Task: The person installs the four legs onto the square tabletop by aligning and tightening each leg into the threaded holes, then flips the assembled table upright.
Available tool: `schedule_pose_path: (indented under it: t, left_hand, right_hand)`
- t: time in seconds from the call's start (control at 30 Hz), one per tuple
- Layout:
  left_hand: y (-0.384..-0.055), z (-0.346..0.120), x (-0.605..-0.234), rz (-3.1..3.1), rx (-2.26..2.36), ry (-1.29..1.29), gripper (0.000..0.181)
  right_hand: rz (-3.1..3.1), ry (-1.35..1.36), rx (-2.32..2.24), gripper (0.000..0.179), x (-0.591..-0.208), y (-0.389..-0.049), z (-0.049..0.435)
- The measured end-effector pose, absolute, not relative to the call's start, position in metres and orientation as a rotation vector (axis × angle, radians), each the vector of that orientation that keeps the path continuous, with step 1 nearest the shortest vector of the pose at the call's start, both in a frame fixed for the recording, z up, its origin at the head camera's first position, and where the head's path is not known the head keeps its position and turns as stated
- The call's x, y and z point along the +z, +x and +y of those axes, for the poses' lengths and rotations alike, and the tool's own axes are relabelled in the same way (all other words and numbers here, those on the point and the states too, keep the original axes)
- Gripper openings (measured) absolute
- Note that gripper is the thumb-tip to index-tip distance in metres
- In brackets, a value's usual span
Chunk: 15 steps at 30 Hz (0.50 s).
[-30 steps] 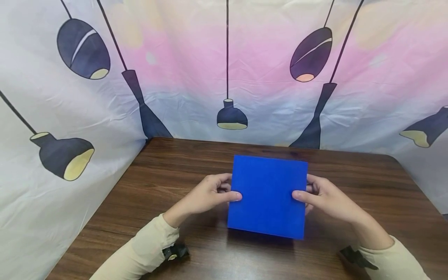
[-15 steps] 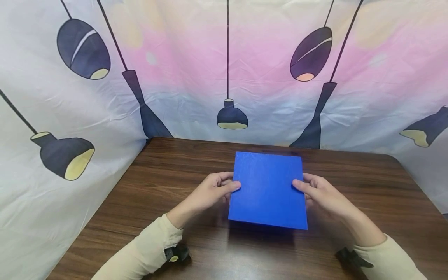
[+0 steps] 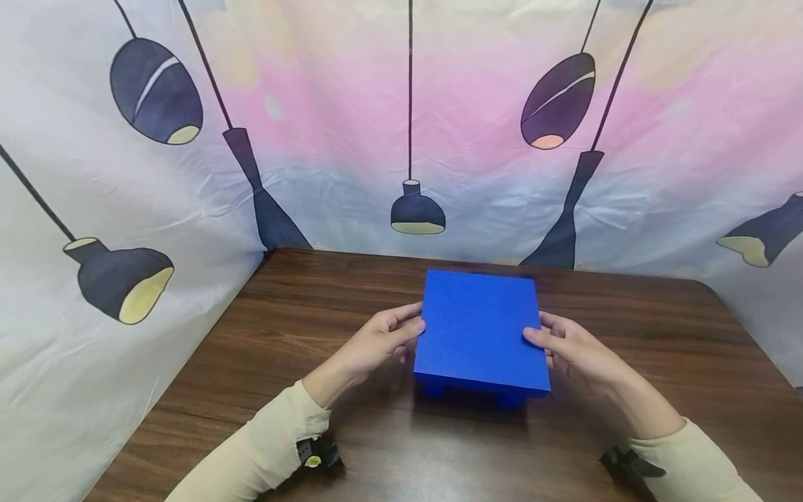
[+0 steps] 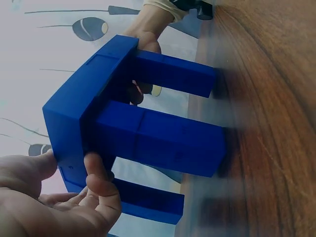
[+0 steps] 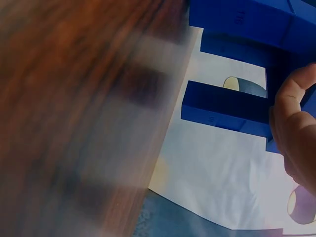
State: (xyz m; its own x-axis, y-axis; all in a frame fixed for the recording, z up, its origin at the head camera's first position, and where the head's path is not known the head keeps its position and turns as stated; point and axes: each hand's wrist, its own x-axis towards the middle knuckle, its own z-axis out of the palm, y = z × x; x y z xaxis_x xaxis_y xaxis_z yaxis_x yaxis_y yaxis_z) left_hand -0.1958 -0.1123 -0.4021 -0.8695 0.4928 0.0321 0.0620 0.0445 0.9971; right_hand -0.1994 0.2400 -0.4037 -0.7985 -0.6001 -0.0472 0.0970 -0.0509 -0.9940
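A small blue table-shaped piece (image 3: 482, 328), with a flat square top and several blocky legs, is held level between both hands. My left hand (image 3: 370, 341) grips its left edge, thumb at the top's edge and fingers curled underneath. On the opposite edge my right hand (image 3: 583, 352) pinches the top, its thumb lying over the upper face. In the left wrist view the legs (image 4: 163, 138) point toward the wooden table, their ends close over it. One leg (image 5: 222, 111) also shows beside the fingers in the right wrist view. The top hides most of the legs in the head view.
The dark wooden tabletop (image 3: 301, 328) spreads under both arms, a shadow and glare in front of the blue piece. A cloth backdrop (image 3: 339, 125) printed with hanging lamps rises at the back and sides. Dark straps (image 3: 316, 454) sit at the sleeve cuffs.
The blue piece has tipped from facing the head camera to nearly level, its near edge moving away so the front legs now show. Both hands kept their hold and turned with it.
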Motion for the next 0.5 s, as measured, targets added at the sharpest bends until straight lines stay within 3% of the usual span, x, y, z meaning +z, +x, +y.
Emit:
schedule_pose_path:
  t: [0.5]
  left_hand:
    - [-0.201,-0.113,-0.411,1.949,1.940,0.531,0.067]
  right_hand:
    - [1.747,-0.452,-1.879,0.084,-0.410,-0.200,0.241]
